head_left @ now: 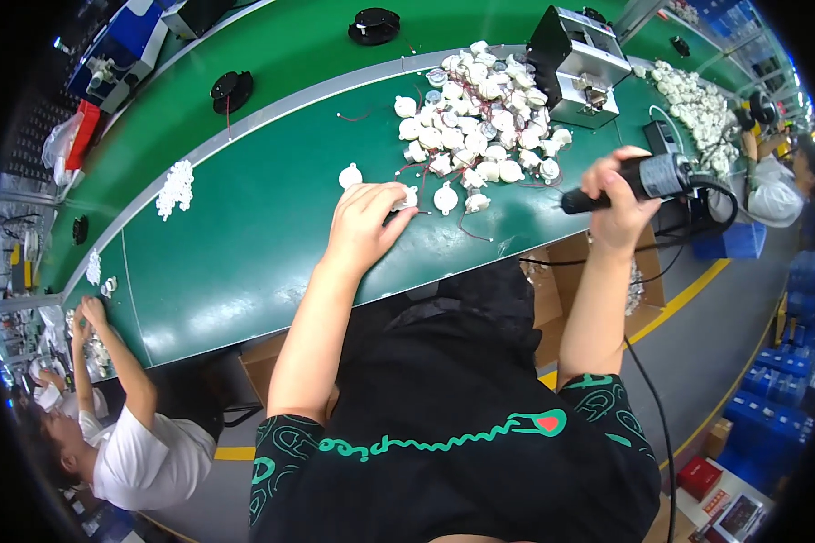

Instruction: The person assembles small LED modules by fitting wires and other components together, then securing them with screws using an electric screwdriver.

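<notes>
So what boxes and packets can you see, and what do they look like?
Open brown cardboard box: under the green table edge, beside the right forearm.
Blue plastic crates: stacked on the floor, far right.
Small red box: lower right, rectangular.
Red packet: far left, beside a white plastic bag.

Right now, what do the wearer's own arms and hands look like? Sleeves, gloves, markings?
Both forearms are bare, entering from the lower edge. The left hand and right hand wear no gloves; no rings, watch or wristbands are visible. Short black sleeves end above the elbows, printed with green line patterns. The black shirt carries a green script-like line with a small red heart shape.
</notes>
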### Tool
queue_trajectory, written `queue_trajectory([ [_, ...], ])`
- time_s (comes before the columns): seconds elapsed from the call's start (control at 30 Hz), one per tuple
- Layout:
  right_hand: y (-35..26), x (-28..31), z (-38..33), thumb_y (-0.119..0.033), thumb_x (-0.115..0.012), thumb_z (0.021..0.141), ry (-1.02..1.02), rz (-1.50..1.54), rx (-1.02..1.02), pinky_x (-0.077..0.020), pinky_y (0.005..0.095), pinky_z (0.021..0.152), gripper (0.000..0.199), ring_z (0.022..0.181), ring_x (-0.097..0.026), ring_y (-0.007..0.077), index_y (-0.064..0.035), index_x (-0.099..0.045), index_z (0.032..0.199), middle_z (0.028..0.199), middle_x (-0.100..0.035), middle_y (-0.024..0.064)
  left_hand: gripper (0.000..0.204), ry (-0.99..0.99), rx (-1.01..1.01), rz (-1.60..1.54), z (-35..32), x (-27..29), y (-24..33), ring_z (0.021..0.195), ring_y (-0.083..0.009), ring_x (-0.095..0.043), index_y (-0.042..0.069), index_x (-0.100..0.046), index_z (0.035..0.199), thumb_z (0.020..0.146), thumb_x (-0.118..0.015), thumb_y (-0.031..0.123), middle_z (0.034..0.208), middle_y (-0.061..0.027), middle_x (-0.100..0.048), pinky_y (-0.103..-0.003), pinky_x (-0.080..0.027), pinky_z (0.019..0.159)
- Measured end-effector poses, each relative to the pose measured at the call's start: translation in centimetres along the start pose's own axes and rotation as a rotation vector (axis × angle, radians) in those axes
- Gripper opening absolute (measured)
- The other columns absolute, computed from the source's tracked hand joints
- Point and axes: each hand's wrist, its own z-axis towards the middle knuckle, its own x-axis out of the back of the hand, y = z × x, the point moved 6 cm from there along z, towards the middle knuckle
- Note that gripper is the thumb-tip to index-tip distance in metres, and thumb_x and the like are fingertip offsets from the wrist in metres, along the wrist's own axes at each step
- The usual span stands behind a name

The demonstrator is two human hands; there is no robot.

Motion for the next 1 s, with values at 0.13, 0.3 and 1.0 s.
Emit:
queue_trajectory([
  [0.13,-0.9,5.7,-1.8,0.003,-0.069,0.086,0.099,-0.126,-0.002,-0.047,0.0326,0.058,0.031,0.058,-0.055,0.0168,0.0009,-0.053,0.112,0.074,-0.06,0.0086,0.026,0.066,-0.04,0.157,-0.2,1.5,0.6,0.092,-0.026,-0.07,0.007,-0.064,0.089,0.073,-0.084,0.008,0.103,-0.0072,-0.075,-0.039,-0.049,0.084],
  [0.3,-1.7,6.8,-3.0,0.005,-0.07,0.083,0.121,-0.276,0.051,-0.0475,0.0274,0.06,0.034,0.062,-0.056,0.0134,0.0019,-0.053,0.113,0.076,-0.06,0.0078,0.026,0.12,-0.008,0.39,-0.1,1.8,0.5,0.106,-0.0287,-0.065,0.008,-0.067,0.09,0.069,-0.083,0.005,0.111,-0.007,-0.071,-0.044,-0.046,0.091],
  [1.0,2.0,13.8,6.5,-0.008,-0.08,0.077,0.016,-0.005,-0.157,-0.043,0.0284,0.053,0.042,0.057,-0.053,0.0144,0.0014,-0.05,0.105,0.068,-0.056,0.0077,0.04,-0.293,0.031,0.044,2.1,-4.7,4.2,0.098,-0.0326,-0.063,0.007,-0.07,0.106,0.068,-0.083,0.005,0.116,-0.0161,-0.065,-0.051,-0.049,0.089],
])
